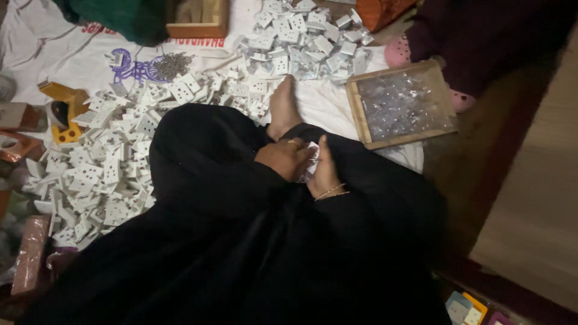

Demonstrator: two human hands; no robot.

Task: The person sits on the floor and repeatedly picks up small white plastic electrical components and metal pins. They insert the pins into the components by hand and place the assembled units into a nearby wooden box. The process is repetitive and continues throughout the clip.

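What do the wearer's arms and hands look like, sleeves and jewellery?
Both arms are covered to the wrist by loose black fabric sleeves. The left hand is bare with a gold-coloured finger ring. The right hand is bare, with thin gold-coloured bangles at the wrist. No gloves.

Small colourful boxes (pixel 465 308) (yellow, blue, pink) at bottom right.

Two hands, left (pixel 283 157) and right (pixel 325 171), were closed together on one clear bag (pixel 308 167). Two heaps of white socket plates: left heap (pixel 114 156), far heap (pixel 304 39), pieces too many to count. One wooden tray (pixel 360 114). One wooden box (pixel 198 27). One screw pile (pixel 171 65). One bare foot (pixel 283 105).
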